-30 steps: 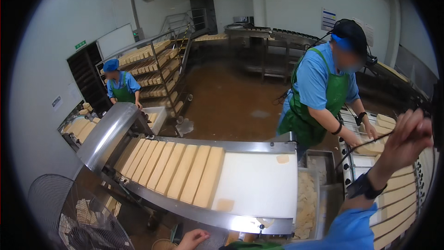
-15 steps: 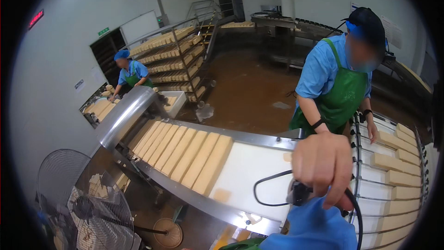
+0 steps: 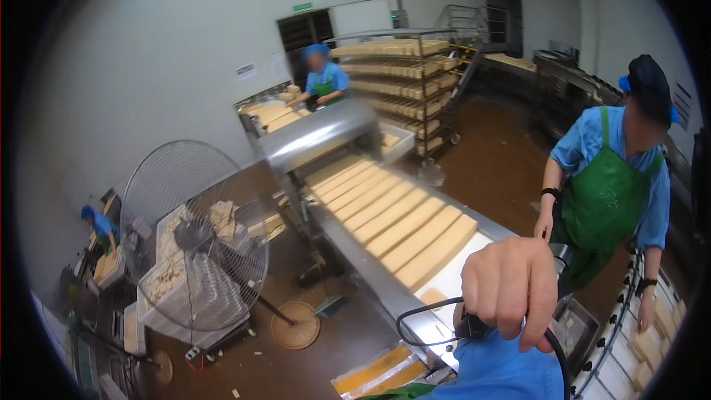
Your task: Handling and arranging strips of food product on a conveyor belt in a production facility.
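My right hand (image 3: 511,289) is raised close at the lower right, its fingers curled around a black cable (image 3: 406,335) with a small black piece (image 3: 471,326) on it. The cable loops out to the left and runs down on the right. Below the hand is my blue sleeve (image 3: 511,367). My left hand is out of view. Beyond my fist, long pale-yellow blocks (image 3: 400,222) lie side by side on a white conveyor belt (image 3: 468,255), which passes under a curved metal hood (image 3: 318,133). My hand is apart from the blocks.
At right a co-worker in a green apron (image 3: 611,185) stands by another conveyor (image 3: 603,370) with blocks. A fan (image 3: 196,237) stands left, before a bin of scraps (image 3: 167,278). Farther back are a loaded rack (image 3: 400,89), a second worker (image 3: 324,81) and, far left, a third (image 3: 104,226).
My view has swung left, so the conveyor and fan sit farther right and more of the left side shows. My fist stays on the cable. The right-hand co-worker's posture has shifted.
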Motion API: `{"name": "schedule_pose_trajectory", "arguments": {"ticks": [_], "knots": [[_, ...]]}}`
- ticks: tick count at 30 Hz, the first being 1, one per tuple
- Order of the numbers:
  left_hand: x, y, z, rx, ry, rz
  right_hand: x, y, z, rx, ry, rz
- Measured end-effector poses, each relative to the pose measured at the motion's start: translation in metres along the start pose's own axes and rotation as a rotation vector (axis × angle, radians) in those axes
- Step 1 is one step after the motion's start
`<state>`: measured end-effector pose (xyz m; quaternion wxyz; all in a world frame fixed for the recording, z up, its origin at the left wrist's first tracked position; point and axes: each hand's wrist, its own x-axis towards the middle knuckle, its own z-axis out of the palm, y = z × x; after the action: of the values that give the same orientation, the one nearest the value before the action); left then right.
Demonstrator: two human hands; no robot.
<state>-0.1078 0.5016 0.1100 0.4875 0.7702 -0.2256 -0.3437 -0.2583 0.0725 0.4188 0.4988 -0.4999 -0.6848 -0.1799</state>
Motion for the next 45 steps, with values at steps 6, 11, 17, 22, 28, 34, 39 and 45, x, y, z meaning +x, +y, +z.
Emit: {"name": "schedule_pose_trajectory", "arguments": {"ticks": [6, 11, 17, 22, 28, 34, 39, 45], "knots": [[-0.050, -0.052, -0.027, -0.023, 0.133, -0.024, 0.026, 0.067, 0.011, 0.107, -0.071, -0.094], [-0.071, -0.051, -0.013, -0.177, 0.245, -0.036, 0.026, 0.097, 0.004, 0.242, -0.062, -0.172], [-0.085, -0.046, 0.019, -0.082, 0.302, -0.135, 0.014, 0.111, -0.025, 0.488, -0.092, -0.309], [-0.085, -0.041, 0.043, -0.210, 0.354, -0.204, -0.015, 0.067, -0.051, 0.386, -0.026, -0.435], [-0.080, -0.015, 0.049, -0.182, 0.360, -0.252, -0.022, 0.102, -0.071, 0.446, -0.284, -0.248], [-0.071, 0.012, 0.059, -0.156, 0.324, -0.294, -0.041, 0.092, -0.087, 0.517, -0.204, -0.295], [-0.052, 0.026, 0.059, -0.149, 0.290, -0.322, -0.054, 0.081, -0.107, 0.516, -0.183, -0.203], [-0.051, 0.019, 0.059, -0.103, 0.335, -0.352, -0.057, 0.072, -0.113, 0.590, -0.087, -0.472]]}}
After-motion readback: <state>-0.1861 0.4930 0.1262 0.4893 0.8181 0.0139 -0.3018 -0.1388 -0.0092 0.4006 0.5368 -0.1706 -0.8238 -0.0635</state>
